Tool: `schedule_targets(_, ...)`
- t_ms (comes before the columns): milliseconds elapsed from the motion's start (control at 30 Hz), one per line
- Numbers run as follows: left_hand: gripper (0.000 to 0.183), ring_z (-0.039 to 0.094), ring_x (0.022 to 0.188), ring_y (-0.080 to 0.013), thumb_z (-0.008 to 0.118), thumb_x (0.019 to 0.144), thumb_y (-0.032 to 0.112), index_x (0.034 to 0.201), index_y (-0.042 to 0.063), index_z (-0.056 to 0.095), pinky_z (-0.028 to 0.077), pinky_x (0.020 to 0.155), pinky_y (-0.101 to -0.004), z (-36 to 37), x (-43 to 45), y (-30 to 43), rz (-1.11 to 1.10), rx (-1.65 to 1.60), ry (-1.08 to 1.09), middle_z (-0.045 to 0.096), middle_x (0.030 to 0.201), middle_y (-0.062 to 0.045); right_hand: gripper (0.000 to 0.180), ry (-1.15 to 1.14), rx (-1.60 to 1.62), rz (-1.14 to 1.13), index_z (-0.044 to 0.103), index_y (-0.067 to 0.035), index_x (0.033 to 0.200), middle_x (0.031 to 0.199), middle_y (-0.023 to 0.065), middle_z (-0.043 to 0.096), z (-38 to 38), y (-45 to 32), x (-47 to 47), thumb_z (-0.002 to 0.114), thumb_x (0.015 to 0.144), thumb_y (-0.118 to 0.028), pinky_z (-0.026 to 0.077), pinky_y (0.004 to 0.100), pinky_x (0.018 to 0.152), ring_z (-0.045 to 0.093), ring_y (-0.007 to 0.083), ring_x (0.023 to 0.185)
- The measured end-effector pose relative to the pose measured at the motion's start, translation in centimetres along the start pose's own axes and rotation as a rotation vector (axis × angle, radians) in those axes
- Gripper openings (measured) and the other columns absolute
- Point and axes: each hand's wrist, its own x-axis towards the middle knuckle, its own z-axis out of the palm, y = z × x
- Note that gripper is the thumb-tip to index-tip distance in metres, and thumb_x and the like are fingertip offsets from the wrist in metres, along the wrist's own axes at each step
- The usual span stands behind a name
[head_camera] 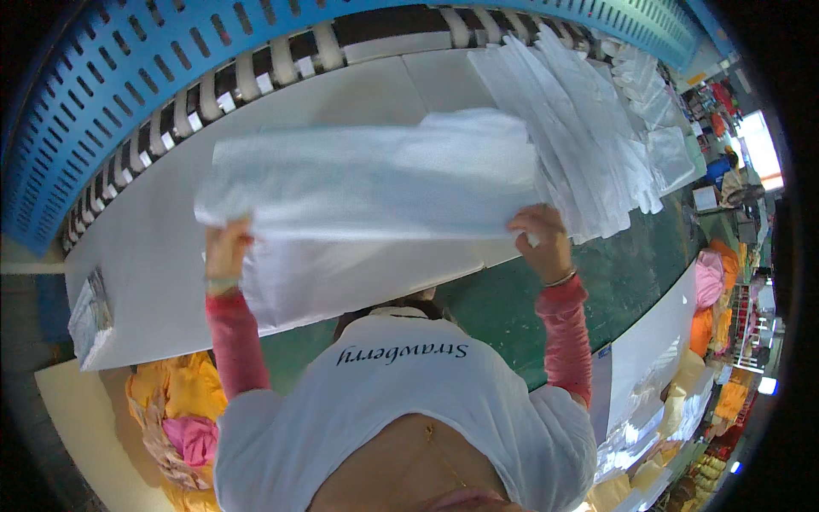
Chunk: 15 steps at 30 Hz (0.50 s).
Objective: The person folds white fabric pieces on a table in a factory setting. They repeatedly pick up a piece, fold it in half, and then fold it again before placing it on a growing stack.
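A long folded piece of white fabric (377, 179) stretches between my two hands above the white table (153, 288). My left hand (228, 246) grips its lower left corner; motion blurs the fingers. At the lower right corner, my right hand (540, 240) pinches the edge between thumb and fingers. More white material hangs or lies under the piece near my left hand; which of the two I cannot tell. Beside the right end of the fabric, a fanned row of folded white pieces (569, 128) lies on the table.
Clear plastic packages (668, 153) lie beyond the fanned pieces. A blue slotted plastic basket (128, 70) rises along the far side, behind a row of dark and white bundles (246, 70). A small plastic-wrapped stack (93, 317) sits at the table's left end. Orange cloth (185, 390) fills a box lower left.
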Motion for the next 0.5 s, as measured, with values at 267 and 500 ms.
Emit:
schedule_targets(267,0.045,0.056,0.088,-0.0176,0.060,0.073,0.011,0.116,0.010,0.045,0.045,0.071,-0.0320,-7.8,-11.2,-5.8,-0.280,0.062,0.442,0.059,0.094,-0.008,0.019,-0.095,0.262,0.471,0.061,-0.007,0.086,0.086,0.0098,0.059,7.3,5.0,-6.4,0.054,0.068,-0.001,0.042,0.0386,0.077,0.055,0.0293,0.084)
schedule_targets(500,0.046,0.049,0.099,-0.0282,0.064,0.069,0.018,0.112,0.012,0.049,0.035,0.087,-0.0407,-5.1,0.7,-5.7,0.407,1.296,-0.126,0.055,0.105,-0.008,0.030,-0.114,0.116,0.078,0.056,-0.007,0.101,0.103,0.0118,0.056,12.5,9.3,3.2,0.054,0.071,-0.009,0.037,0.0386,0.087,0.047,0.0291,0.102)
